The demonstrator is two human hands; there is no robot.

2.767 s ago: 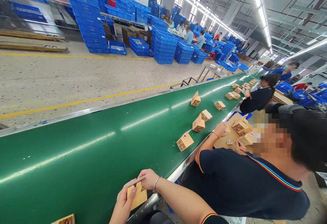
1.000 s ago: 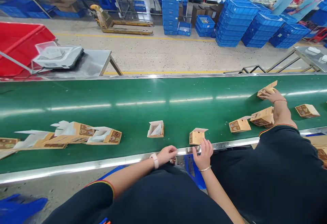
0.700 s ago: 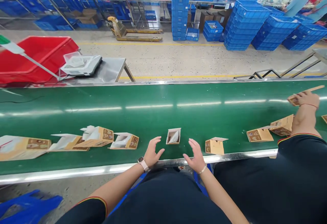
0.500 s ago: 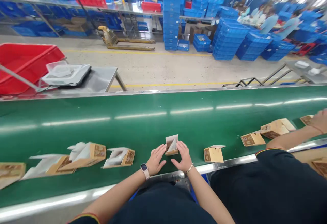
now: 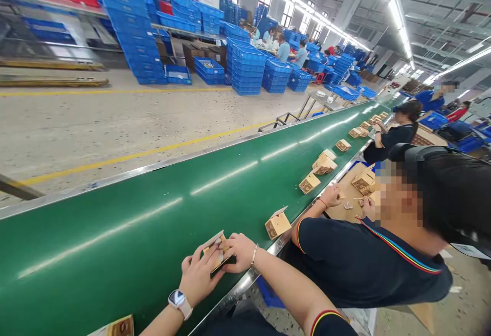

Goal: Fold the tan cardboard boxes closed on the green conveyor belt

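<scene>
A small brown cardboard box point(image 5: 217, 260) with its flap raised stands on the green conveyor belt point(image 5: 153, 254), between my two hands. My left hand point(image 5: 201, 272), below a wrist watch, is wrapped round its left side, with fingers reaching over the opening. From the right, my right hand point(image 5: 241, 252), with a bracelet at the wrist, grips the box's other side. Fingers cover much of the box, so its contents are mostly hidden. Nearest to my right hand is another box point(image 5: 278, 225) with a raised flap, apart from it on the belt.
Further along the belt are more boxes point(image 5: 309, 183). A co-worker point(image 5: 368, 254) sits close on my right, hands over a carton holding boxes. Part of a box point(image 5: 121, 327) shows at the bottom left. Blue crates point(image 5: 247, 67) stand stacked across the aisle.
My view has swung to the right, bringing the co-workers along the belt into sight. My hands have gone from loosely flanking the box to closing round it, fingers now over its top.
</scene>
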